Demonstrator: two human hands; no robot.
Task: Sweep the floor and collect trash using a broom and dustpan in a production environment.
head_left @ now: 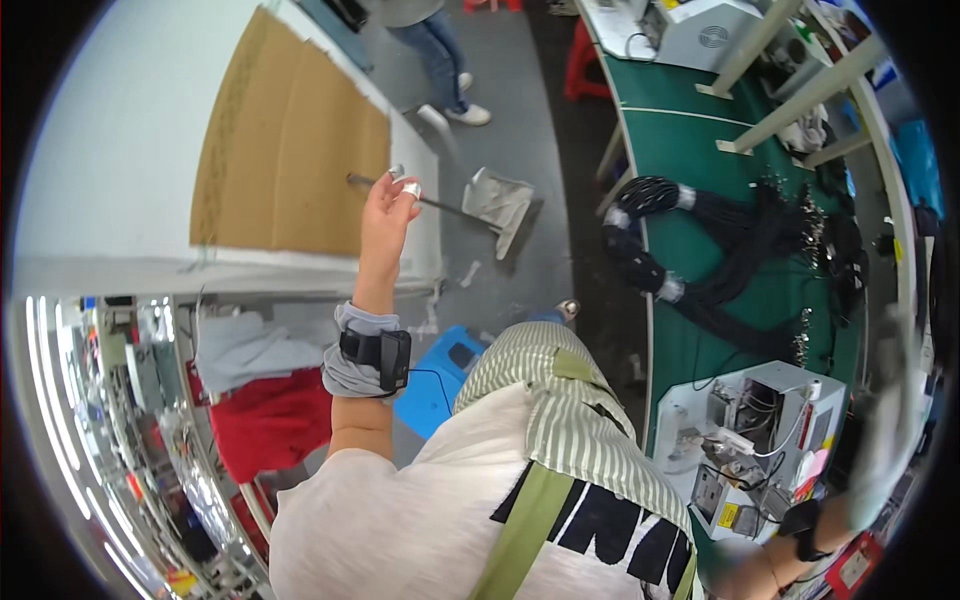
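Note:
My left hand (388, 212) is raised at the edge of a white table (120, 120) that bears a brown cardboard sheet (290, 150). Its fingertips are wrapped in pale tape and held close together, right by the thin dark handle of a grey dustpan (500, 205); whether they grip the handle is unclear. A black band with a small device sits on that wrist over a grey sleeve. My right hand (885, 440) is a blur at the lower right, next to an open white machine (750, 440) full of wires, with a black strap on its wrist.
Bundles of black cables (700, 250) lie on a green workbench (690, 130). A blue stool (440, 380) stands by my body. Red cloth (270, 420) and grey cloth (240, 350) lie under the white table. Another person's legs (440, 60) stand on the grey floor. Metal shelving (100, 450) runs along the left.

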